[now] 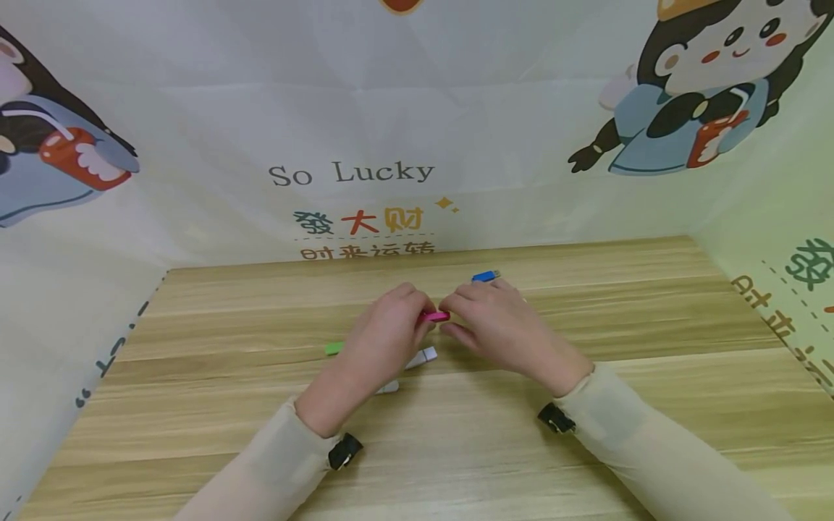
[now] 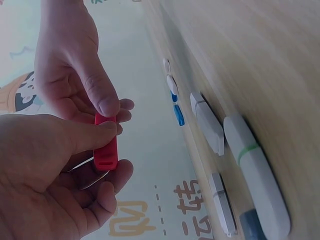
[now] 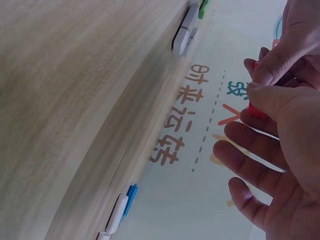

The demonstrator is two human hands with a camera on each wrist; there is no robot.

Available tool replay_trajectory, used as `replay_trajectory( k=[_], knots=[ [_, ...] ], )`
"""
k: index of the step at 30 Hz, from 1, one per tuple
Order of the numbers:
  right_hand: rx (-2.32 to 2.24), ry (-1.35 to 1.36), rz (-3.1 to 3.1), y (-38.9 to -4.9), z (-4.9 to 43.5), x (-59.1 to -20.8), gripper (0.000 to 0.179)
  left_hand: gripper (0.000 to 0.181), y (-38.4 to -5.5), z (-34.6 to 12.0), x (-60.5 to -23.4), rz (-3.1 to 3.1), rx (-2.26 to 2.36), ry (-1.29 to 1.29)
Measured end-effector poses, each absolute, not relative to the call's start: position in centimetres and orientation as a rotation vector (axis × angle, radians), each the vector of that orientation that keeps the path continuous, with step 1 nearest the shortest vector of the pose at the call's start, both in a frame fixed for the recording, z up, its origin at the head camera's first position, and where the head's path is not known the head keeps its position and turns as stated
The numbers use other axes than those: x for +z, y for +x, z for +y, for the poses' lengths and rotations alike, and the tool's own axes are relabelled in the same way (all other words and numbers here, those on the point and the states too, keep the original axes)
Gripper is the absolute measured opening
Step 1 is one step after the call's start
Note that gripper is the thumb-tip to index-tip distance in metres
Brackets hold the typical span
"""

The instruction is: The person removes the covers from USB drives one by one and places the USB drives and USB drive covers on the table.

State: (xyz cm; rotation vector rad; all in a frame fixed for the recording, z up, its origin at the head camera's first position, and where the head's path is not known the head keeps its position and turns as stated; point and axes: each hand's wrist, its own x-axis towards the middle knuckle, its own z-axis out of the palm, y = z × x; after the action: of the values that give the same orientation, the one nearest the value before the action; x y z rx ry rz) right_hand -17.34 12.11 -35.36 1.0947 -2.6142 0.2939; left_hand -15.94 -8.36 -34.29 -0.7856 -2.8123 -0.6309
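Observation:
Between my two hands is a pinkish-red USB stick [image 1: 435, 317], held up above the wooden table. My left hand [image 1: 386, 325] pinches it, thumb on its upper face and fingers curled behind it in the left wrist view. My right hand [image 1: 498, 325] pinches the far end, its thumb [image 2: 102, 97] lying over the red body [image 2: 106, 150]. In the right wrist view, the right hand's other fingers [image 3: 250, 165] spread away from the stick. The two hands cover much of it.
Beyond the right hand lies a blue USB stick [image 1: 485, 276]. A green piece [image 1: 334, 348] and white sticks [image 1: 421, 357] lie around the left forearm. One white stick with a green band [image 2: 257, 177] is near the left wrist. A printed backdrop [image 1: 352, 130] borders the table [image 1: 456, 449].

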Motion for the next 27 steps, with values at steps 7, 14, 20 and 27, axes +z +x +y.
replay_trajectory(
  k=[7, 14, 20, 27],
  knots=[
    [0.358, 1.118, -2.547, -17.37, 11.85, -35.62, 0.010, 0.010, -15.99, -8.26, -34.39, -2.780, -0.602, -0.838],
    [0.371, 1.197, -2.452, -17.54, 11.95, -35.81, 0.008, 0.008, -16.08, -8.44, -34.61, -2.672, -0.579, -0.941],
    [0.435, 1.250, -2.395, -17.80, 12.27, -35.89, 0.007, 0.006, -16.07, -8.55, -34.64, -2.613, -0.582, -0.989],
    [0.481, 1.284, -2.356, -18.04, 12.53, -36.02, 0.007, 0.005, -16.07, -8.62, -34.63, -2.586, -0.563, -1.011]
  ],
)
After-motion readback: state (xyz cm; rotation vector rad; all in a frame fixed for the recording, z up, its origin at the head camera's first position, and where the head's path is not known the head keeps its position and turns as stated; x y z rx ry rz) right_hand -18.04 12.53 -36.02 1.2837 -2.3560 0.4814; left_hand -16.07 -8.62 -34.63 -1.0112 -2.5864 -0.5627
